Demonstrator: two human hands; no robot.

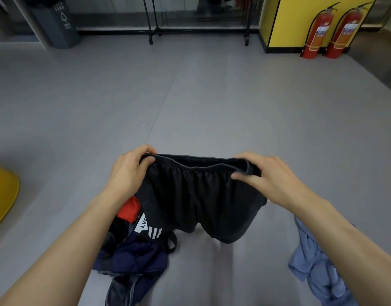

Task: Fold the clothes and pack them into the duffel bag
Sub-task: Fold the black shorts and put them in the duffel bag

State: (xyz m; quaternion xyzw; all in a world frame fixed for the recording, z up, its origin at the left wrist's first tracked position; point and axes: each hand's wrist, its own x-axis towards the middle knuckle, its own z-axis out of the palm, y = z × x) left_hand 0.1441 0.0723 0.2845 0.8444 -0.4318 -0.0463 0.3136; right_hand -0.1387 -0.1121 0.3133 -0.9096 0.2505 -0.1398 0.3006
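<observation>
We see the black shorts (201, 195) hanging in the air above the grey floor (190, 96), waistband stretched between both hands. The left hand (130, 171) pinches one waistband end, fingers curled over it; the right hand (263, 173) pinches the other, thumb beneath. A heap of dark clothes (132, 257) lies below-left, a blue garment (311, 261) below-right.

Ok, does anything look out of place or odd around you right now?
Nothing damaged. The black shorts hang between left hand and right hand. One light blue garment lies crumpled on the floor to the right, apart from the unfolded clothes pile on the left.
</observation>
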